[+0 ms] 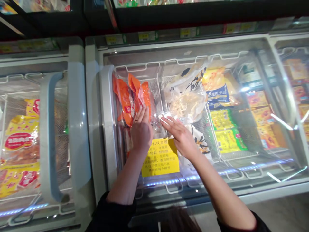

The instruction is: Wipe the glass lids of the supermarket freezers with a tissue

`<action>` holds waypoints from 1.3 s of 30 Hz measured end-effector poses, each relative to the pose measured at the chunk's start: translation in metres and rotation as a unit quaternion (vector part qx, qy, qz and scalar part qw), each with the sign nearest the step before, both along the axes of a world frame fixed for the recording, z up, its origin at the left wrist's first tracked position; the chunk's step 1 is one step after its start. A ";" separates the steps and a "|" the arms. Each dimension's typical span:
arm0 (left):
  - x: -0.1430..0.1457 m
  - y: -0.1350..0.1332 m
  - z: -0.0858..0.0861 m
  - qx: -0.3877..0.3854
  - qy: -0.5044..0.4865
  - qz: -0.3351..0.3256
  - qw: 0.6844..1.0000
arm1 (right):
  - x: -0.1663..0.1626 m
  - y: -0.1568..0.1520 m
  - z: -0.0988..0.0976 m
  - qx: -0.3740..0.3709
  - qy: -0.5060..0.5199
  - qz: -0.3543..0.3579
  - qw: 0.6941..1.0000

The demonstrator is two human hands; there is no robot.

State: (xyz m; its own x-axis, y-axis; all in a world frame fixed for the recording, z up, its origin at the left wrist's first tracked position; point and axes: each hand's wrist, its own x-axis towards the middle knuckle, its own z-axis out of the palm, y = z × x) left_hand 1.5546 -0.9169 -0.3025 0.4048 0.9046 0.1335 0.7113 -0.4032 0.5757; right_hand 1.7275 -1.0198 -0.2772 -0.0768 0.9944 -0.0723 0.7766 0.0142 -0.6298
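Both my arms reach down into an open chest freezer [106, 129]. My left hand [141, 129] lies flat, fingers stretched together, against orange food packets [125, 96] standing at the left of a wire basket. My right hand [180, 135] has its fingers extended and touches the lower edge of a clear bag of pale frozen food [188, 103] in the compartment to the right. A wire divider [160, 93] stands between the two stacks. Neither hand is wrapped round anything.
A yellow notice with printed text [160, 158] is stuck on the freezer front below my hands. Yellow and green packets [224, 129] fill the right side under the slid-back glass lid [265, 96]. Another freezer with red-yellow packets [20, 135] stands left.
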 end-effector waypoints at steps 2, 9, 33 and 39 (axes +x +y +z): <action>0.006 0.009 -0.003 0.001 -0.020 0.009 1.000 | 0.008 0.017 -0.007 0.010 -0.005 -0.031 0.999; 0.021 0.024 -0.012 -0.020 0.003 0.005 1.000 | -0.010 0.042 -0.012 0.021 0.003 -0.039 0.999; 0.024 0.017 -0.007 -0.010 -0.005 0.012 1.000 | 0.024 0.066 -0.022 0.043 0.004 -0.048 0.998; 0.022 0.018 -0.006 -0.002 0.005 0.031 1.000 | 0.001 0.092 -0.020 0.036 -0.001 -0.036 0.999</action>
State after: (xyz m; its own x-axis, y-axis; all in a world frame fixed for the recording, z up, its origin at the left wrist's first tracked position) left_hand 1.5771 -0.8985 -0.3089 0.3500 0.9282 0.1258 0.7404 -0.3564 0.5699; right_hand 1.7289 -0.9275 -0.2974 -0.0040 1.0000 -0.0001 0.7780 0.0031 -0.6283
